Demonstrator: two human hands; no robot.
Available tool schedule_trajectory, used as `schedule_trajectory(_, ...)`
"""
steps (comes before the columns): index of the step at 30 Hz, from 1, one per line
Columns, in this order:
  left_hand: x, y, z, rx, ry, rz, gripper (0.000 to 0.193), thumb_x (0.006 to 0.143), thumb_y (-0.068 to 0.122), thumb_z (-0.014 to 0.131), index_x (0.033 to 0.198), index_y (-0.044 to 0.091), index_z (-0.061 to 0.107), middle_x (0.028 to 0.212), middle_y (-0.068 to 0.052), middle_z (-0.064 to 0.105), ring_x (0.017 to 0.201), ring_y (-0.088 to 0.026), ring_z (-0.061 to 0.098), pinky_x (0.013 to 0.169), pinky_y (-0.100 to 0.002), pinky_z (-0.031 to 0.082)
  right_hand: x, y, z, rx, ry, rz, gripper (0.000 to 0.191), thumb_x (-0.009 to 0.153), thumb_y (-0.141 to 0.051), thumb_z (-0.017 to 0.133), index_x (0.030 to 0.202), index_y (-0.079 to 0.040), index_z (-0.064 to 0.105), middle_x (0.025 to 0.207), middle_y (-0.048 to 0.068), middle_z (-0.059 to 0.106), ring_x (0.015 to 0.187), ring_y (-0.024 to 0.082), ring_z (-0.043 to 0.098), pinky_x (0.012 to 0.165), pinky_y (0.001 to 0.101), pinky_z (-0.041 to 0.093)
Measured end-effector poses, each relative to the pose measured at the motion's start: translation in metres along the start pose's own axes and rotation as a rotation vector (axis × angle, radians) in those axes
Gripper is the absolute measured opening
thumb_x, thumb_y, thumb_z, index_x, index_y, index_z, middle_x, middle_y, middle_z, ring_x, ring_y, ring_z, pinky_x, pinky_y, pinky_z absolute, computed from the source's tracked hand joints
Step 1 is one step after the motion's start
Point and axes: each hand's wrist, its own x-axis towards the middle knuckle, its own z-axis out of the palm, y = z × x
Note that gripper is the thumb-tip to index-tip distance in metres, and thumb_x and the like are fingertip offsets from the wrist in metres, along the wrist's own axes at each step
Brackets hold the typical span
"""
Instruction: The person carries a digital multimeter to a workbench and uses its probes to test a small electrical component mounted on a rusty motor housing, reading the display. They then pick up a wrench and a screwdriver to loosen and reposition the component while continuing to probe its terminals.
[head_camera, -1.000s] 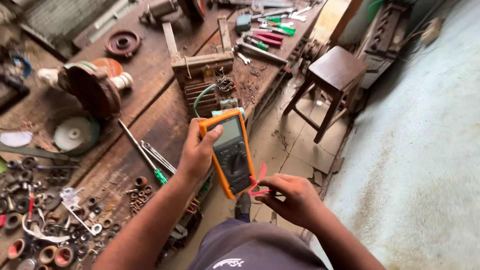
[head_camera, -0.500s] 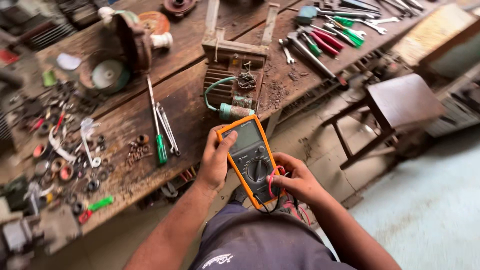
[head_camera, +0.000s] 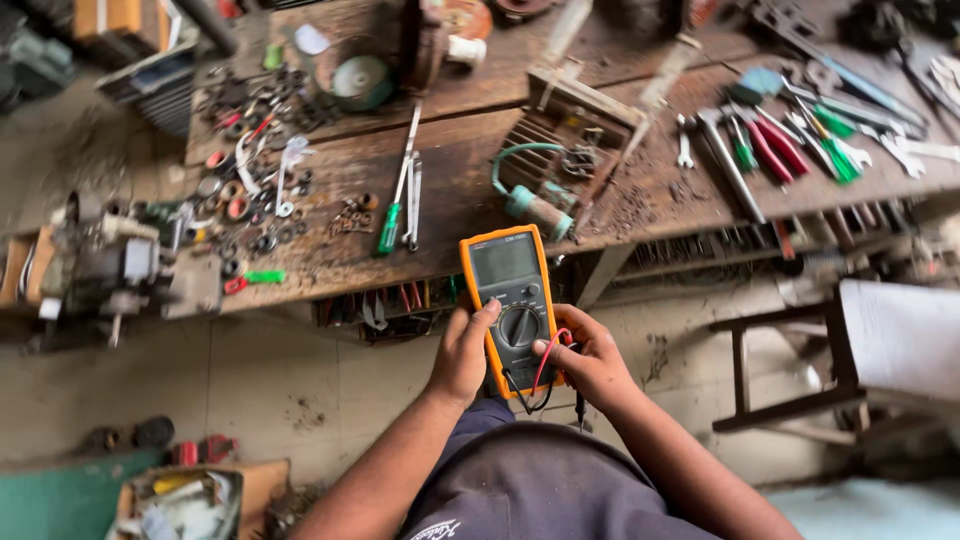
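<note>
The left hand's (head_camera: 463, 352) thumb lies across the lower left face of the orange multimeter (head_camera: 511, 297), its tip just beside the round dial, while the other fingers curl behind the case out of sight — a closed grip that carries the meter. The wrist is bent slightly back and the bare forearm runs down and to the left toward the bottom edge.

The right hand (head_camera: 590, 362) closes on the meter's lower right corner, thumb tip touching the dial's right side, fingers folded around the edge where the red and black test leads (head_camera: 541, 372) loop out of the bottom. Its forearm slants down to the right.

The meter is held upright in front of the person's lap, screen toward the camera, above the tiled floor and just before the edge of the wooden workbench (head_camera: 460, 180). On the bench — a green-handled screwdriver (head_camera: 392, 220) and a row of pliers (head_camera: 780, 145).
</note>
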Motion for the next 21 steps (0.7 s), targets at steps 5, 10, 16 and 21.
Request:
schedule_trajectory(5, -0.023, 0.002, -0.007, -0.046, 0.04, 0.062, 0.038, 0.102, 0.023, 0.052, 0.133, 0.002, 0.058, 0.126, -0.006, 0.066, 0.116, -0.014, 0.06, 0.103, -0.03, 0.047, -0.011, -0.006, 0.017, -0.097, -0.049, 0.033, 0.047, 0.087, -0.014, 0.077, 0.13, 0.0, 0.063, 0.097, 0.002, 0.07, 0.08, 0.008, 0.061, 0.067, 0.0247, 0.049)
schedule_trajectory(10, -0.023, 0.008, -0.014, -0.107, 0.088, 0.07, 0.037, 0.102, 0.025, 0.054, 0.13, 0.002, 0.06, 0.122, -0.006, 0.068, 0.111, -0.013, 0.063, 0.099, -0.03, 0.05, -0.008, -0.01, 0.038, -0.168, -0.079, 0.0, 0.049, 0.088, -0.015, 0.077, 0.132, 0.0, 0.061, 0.1, 0.003, 0.069, 0.083, 0.006, 0.06, 0.069, 0.0236, 0.05)
schedule_trajectory(16, 0.025, 0.021, -0.058, -0.131, 0.144, -0.143, 0.042, 0.096, 0.03, 0.06, 0.123, -0.001, 0.067, 0.109, -0.009, 0.072, 0.097, -0.017, 0.068, 0.088, -0.033, 0.054, 0.015, -0.012, 0.049, -0.254, -0.002, 0.02, 0.058, 0.082, -0.015, 0.081, 0.133, -0.005, 0.056, 0.106, 0.003, 0.071, 0.085, 0.006, 0.062, 0.072, 0.0242, 0.054)
schedule_trajectory(21, 0.089, 0.018, -0.108, 0.096, 0.184, -0.26, 0.04, 0.086, 0.025, 0.072, 0.116, 0.001, 0.062, 0.108, -0.009, 0.07, 0.098, -0.018, 0.067, 0.088, -0.035, 0.054, 0.016, -0.001, 0.037, -0.567, 0.216, 0.235, 0.055, 0.074, -0.017, 0.088, 0.122, -0.006, 0.063, 0.098, 0.001, 0.073, 0.066, 0.008, 0.051, 0.059, 0.0257, 0.049)
